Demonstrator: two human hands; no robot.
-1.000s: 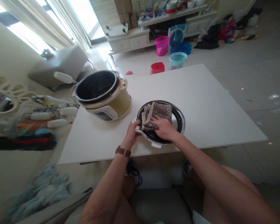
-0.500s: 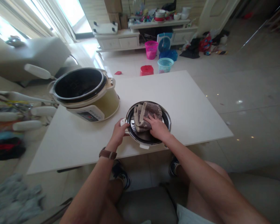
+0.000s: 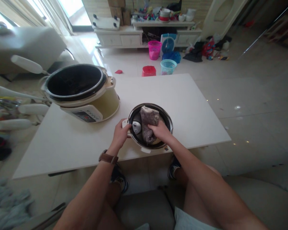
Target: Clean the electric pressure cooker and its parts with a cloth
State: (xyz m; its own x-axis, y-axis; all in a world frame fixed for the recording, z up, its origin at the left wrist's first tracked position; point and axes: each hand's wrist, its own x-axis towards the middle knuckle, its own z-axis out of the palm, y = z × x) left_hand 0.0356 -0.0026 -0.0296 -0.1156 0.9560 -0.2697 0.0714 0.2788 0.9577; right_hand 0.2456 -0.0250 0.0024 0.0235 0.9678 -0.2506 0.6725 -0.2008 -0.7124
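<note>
The round cooker lid (image 3: 169,118) lies inside up near the front edge of the white table (image 3: 180,95), its metal inner face showing. My left hand (image 3: 120,134) grips the lid's white side tab, thumb on the rim. With my right hand (image 3: 160,130) I hold a folded grey-brown cloth (image 3: 149,119) against the lid's inside, thumb on top and the other fingers hidden behind it. Left of the cloth a small silvery valve part (image 3: 136,127) shows on the lid. The electric pressure cooker (image 3: 108,107), its dark pot uncovered, stands to the left.
White-handled utensils (image 3: 28,65) hang out past the table's left end. Beyond the table, a red stool (image 3: 149,71), a light blue basket (image 3: 168,66) and a pink basket (image 3: 155,50) stand on the floor before a low white cabinet (image 3: 120,40).
My right hand has gone from lying spread on the cloth to gripping it. The cloth is now bunched narrower and upright, uncovering the valve part. The whole view has shifted slightly.
</note>
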